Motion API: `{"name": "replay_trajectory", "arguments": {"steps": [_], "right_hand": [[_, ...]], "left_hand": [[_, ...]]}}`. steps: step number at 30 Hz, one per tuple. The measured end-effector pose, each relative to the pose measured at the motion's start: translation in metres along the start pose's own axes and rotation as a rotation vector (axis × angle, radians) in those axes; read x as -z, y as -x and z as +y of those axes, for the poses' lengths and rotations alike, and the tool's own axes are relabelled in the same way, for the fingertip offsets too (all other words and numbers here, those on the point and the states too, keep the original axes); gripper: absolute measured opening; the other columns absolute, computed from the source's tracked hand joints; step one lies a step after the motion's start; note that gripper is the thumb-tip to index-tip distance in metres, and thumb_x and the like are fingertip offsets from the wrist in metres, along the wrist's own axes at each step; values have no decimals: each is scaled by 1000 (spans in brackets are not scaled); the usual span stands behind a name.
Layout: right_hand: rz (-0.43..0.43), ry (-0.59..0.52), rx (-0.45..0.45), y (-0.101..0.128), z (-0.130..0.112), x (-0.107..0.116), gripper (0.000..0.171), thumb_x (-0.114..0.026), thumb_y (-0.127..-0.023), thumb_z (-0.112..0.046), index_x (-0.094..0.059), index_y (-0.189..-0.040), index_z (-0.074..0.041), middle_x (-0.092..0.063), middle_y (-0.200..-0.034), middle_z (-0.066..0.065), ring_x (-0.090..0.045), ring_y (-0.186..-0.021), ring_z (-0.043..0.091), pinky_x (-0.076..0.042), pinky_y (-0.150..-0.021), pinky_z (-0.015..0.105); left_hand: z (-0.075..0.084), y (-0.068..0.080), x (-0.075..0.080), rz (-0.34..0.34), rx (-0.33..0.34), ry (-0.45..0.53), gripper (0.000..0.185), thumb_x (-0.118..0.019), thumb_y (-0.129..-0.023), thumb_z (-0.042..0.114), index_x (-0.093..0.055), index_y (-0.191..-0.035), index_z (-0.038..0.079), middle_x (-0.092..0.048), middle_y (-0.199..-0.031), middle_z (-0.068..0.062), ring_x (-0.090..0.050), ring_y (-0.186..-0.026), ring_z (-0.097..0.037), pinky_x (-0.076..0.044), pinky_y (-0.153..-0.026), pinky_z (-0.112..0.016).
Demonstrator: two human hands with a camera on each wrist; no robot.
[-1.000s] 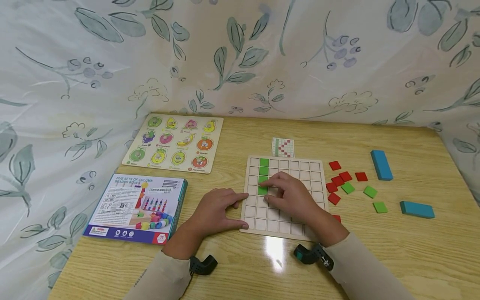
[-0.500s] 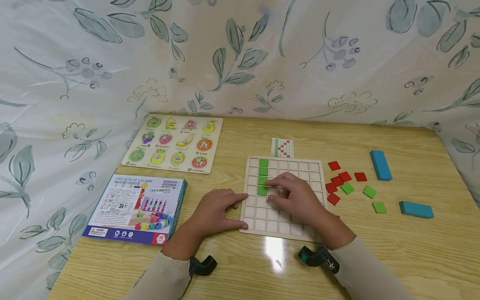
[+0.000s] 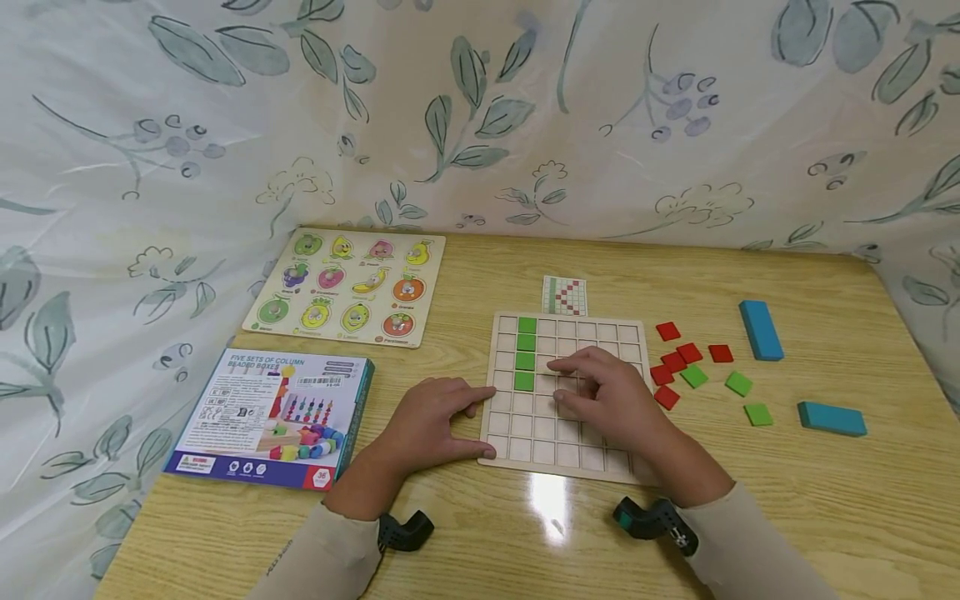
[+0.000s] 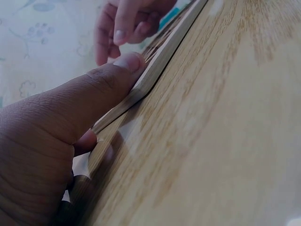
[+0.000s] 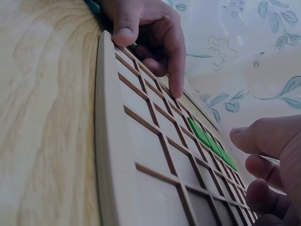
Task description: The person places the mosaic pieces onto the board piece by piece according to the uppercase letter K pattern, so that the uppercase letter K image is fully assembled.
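My left hand (image 3: 431,421) lies nearest me on the table (image 3: 750,517), thumb and fingers straight and pressed against the left edge of the grid board (image 3: 525,429). My right hand (image 3: 603,396) hovers over the middle of that board, fingers loosely curled and gripping nothing, just right of the four green tiles (image 3: 527,354) that fill one column of squares from the far edge inward. To the left lies a toy box (image 3: 273,415). Right of the board, loose red tiles (image 3: 678,358) and green tiles (image 3: 740,383) are scattered, with two blue blocks (image 3: 761,330) beyond them. Farther back sit a small pattern card (image 3: 565,295) and a fruit puzzle (image 3: 348,285).
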State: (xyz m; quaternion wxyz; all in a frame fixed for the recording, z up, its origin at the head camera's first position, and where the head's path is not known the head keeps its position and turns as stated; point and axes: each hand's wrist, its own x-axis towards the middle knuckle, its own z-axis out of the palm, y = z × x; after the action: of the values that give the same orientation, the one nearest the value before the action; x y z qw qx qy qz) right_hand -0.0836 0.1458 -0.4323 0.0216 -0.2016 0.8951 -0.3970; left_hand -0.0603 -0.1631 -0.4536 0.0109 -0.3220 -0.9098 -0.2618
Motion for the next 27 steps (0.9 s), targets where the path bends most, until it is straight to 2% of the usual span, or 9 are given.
{"name": "replay_trajectory", "arguments": {"steps": [15,27], "right_hand": [[42,23,-59,13,11,20,40,-86,-92,-12,-77,-131,-14,-70,-113,1,-57,-76,16,-48,-66,28],[69,61,-142,26,24,39,40,-84,-95,-18,-75,-134,-13,-69,-118,5,-56,-75,19,-47,-62,28]], "left_hand": [[1,1,1,10,-10,7,72,-94,-77,54,-74,-135,17,-56,-92,13,-49,-84,-7,-49,-86,-37],[1,0,1,7,-8,7,72,-93,-78,56,-74,-136,18,-56,-92,14,-49,-84,-6,-48,-85,-36]]}}
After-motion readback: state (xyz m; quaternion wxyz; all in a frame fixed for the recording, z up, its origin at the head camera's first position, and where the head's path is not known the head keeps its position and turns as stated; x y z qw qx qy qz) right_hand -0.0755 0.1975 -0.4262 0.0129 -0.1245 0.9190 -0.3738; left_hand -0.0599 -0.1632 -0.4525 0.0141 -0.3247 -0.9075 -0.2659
